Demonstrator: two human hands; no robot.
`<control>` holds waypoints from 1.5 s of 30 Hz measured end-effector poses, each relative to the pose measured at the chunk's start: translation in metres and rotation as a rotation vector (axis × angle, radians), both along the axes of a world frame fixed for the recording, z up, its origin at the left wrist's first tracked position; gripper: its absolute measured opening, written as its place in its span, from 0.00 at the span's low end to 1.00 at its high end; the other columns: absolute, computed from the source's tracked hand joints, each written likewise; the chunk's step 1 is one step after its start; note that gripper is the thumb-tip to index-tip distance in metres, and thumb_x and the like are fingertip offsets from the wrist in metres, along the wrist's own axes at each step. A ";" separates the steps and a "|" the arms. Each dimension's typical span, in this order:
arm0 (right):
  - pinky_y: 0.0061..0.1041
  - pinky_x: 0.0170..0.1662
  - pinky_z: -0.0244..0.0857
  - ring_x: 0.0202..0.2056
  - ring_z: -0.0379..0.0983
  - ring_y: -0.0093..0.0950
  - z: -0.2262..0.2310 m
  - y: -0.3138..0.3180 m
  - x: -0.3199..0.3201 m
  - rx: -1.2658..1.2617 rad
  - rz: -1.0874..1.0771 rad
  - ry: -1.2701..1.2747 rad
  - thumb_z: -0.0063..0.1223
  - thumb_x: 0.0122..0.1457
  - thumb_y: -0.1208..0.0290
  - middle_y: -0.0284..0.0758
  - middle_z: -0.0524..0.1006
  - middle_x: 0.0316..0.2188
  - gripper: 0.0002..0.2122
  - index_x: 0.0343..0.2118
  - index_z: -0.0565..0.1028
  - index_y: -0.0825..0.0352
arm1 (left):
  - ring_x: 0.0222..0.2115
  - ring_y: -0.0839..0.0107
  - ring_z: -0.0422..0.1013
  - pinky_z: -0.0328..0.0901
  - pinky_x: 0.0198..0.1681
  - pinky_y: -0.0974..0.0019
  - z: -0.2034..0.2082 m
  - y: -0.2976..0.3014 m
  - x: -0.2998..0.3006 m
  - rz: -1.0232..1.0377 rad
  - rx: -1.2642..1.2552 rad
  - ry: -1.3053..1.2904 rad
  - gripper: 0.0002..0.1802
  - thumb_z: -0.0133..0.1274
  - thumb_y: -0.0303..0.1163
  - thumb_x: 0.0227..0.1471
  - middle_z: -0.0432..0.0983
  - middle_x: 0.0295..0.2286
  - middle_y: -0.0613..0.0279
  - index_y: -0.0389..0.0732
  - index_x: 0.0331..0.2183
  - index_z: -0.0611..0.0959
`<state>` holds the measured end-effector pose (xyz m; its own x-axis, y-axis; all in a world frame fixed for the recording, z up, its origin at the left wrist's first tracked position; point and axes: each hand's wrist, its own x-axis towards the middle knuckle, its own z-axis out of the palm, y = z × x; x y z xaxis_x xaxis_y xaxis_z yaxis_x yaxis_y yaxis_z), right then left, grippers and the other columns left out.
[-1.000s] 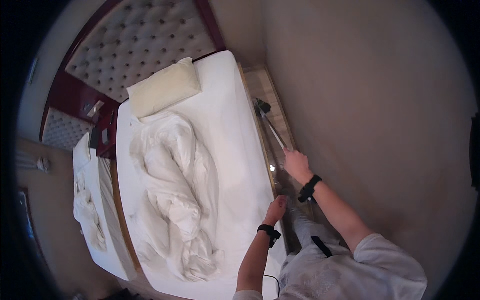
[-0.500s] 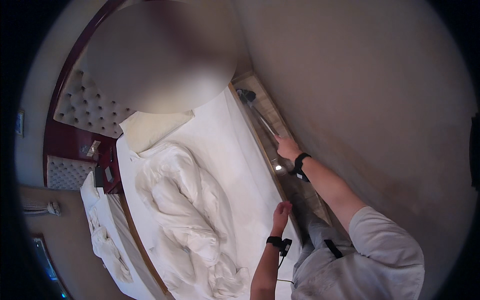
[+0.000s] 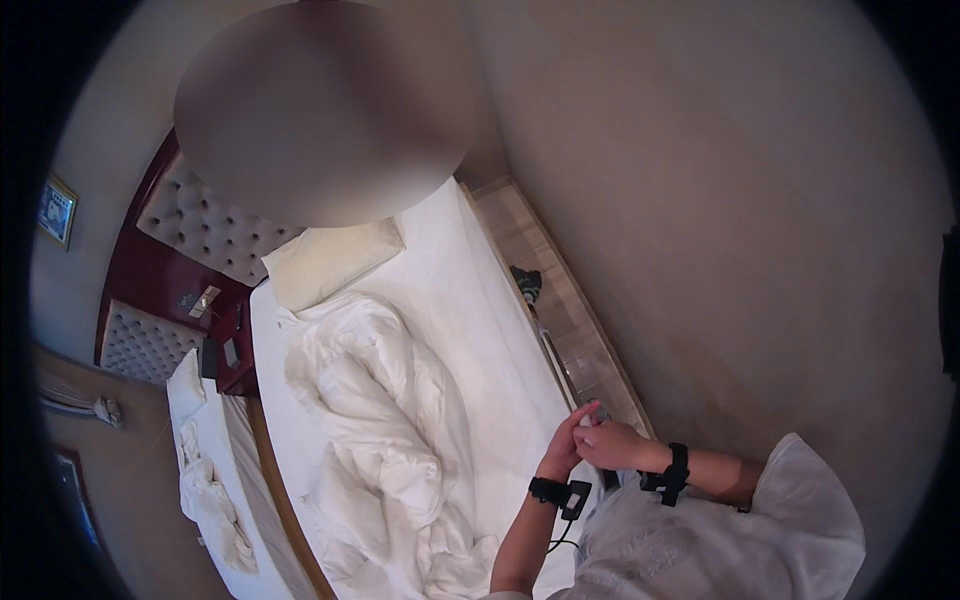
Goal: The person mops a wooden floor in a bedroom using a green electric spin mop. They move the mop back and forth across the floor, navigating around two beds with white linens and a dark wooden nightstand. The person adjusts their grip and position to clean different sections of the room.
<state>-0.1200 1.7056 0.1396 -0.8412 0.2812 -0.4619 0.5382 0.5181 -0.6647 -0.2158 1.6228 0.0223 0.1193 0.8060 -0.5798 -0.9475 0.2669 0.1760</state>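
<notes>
A mop (image 3: 526, 284) with a dark, striped-looking fabric head lies along the narrow floor gap beside the bed. Its thin, pale handle runs from the head back toward me. My left hand (image 3: 565, 445) closes round the near end of that handle. Right up against it, my right hand (image 3: 612, 444) is also closed on the handle, its fingers overlapping the left ones. The very end of the handle is mostly hidden by my hands. Both wrists wear black straps with small devices.
The bed (image 3: 455, 290) edges the gap on the left, bearing a rumpled white duvet (image 3: 375, 400) and a pillow (image 3: 335, 262). A bare wall (image 3: 720, 230) rises on the right, above the tiled floor strip (image 3: 520, 225). A second bed (image 3: 240, 470) stands farther left.
My right hand has drawn back toward my body, meeting my left hand on the handle. The mop head has come nearer along the gap.
</notes>
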 end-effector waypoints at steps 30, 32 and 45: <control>0.36 0.34 0.66 0.30 0.74 0.42 -0.189 0.240 -0.187 -0.419 -0.846 0.223 0.40 0.54 0.72 0.50 0.75 0.29 0.20 0.52 0.64 0.64 | 0.40 0.69 0.67 0.63 0.47 0.61 -0.029 0.049 -0.095 0.040 -0.222 0.594 0.24 0.38 0.44 0.59 0.70 0.35 0.63 0.41 0.52 0.65; 0.39 0.36 0.66 0.32 0.73 0.45 -0.217 0.230 -0.192 -0.405 -0.853 0.152 0.41 0.53 0.73 0.53 0.75 0.30 0.25 0.57 0.58 0.63 | 0.41 0.69 0.67 0.63 0.47 0.61 -0.041 0.011 -0.077 0.117 -0.289 0.506 0.25 0.40 0.46 0.58 0.70 0.35 0.62 0.41 0.52 0.66; 0.31 0.20 0.66 0.21 0.73 0.36 -0.091 0.030 0.051 -0.362 -0.511 -0.101 0.42 0.47 0.76 0.54 0.73 0.33 0.35 0.61 0.45 0.69 | 0.44 0.61 0.67 0.64 0.48 0.54 -0.068 -0.033 0.036 0.060 -0.214 0.525 0.25 0.42 0.46 0.56 0.68 0.42 0.54 0.42 0.51 0.65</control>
<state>-0.0685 1.7360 0.0488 -0.5895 0.4468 -0.6729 0.7272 -0.0691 -0.6829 -0.1800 1.5893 -0.0453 -0.2713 0.6606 -0.7000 -0.7620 0.2969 0.5755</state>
